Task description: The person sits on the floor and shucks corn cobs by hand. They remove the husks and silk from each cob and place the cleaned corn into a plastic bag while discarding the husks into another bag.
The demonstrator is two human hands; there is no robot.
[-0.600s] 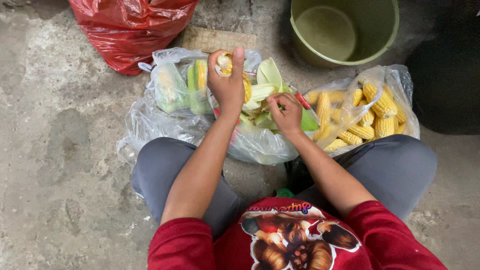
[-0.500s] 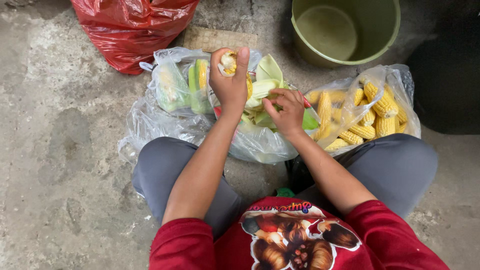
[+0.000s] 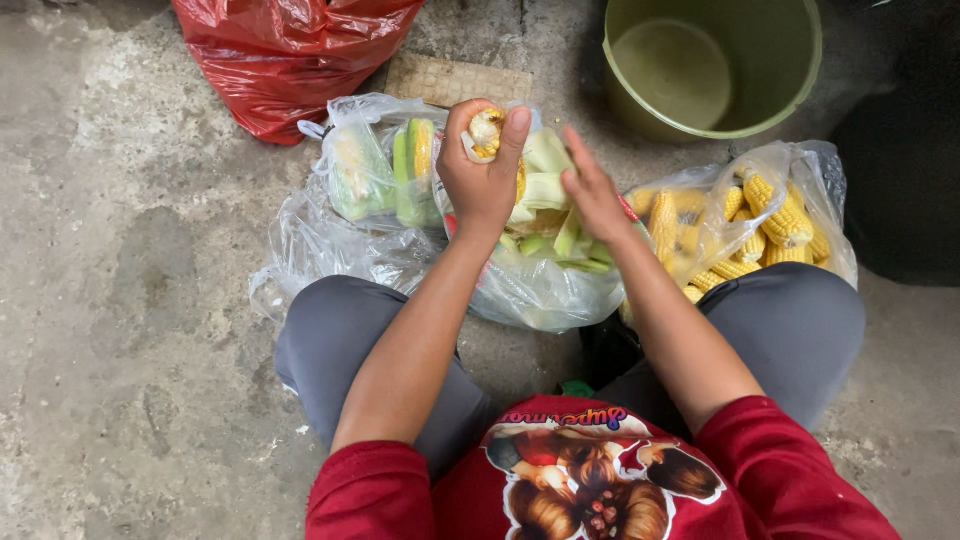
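Since the earlier frames the right hand (image 3: 592, 192) has lifted off the heap of husks (image 3: 545, 215): it lay flat on the green leaves then, fingers curled into them, and now it hangs just above them, palm turned inward, fingers straight, close together and gripping nothing. The left hand (image 3: 484, 178) has hardly moved; it keeps its hold on the cob (image 3: 487, 132), raised over the middle bag (image 3: 530, 290), fingers and thumb clamped round the cob's lower part so that only the tip shows above the fist. That tip is yellow, with rows of kernels and a few pale shreds of husk clinging to one side; a thin strip of yellow also shows below the thumb. How much husk is left on the hidden part cannot be told. The middle bag is clear plastic, open at the top, and holds pale green and whitish husk leaves. To its left a second clear bag (image 3: 375, 170) holds cobs in green husk, one with a yellow stripe of kernels laid bare. To the right a third clear bag (image 3: 740, 225) is full of bare yellow cobs lying crosswise. A red bag (image 3: 290, 60) sits behind on the concrete floor (image 3: 130, 300), and a green bucket (image 3: 715, 65) stands at the upper right, apart from the bags.
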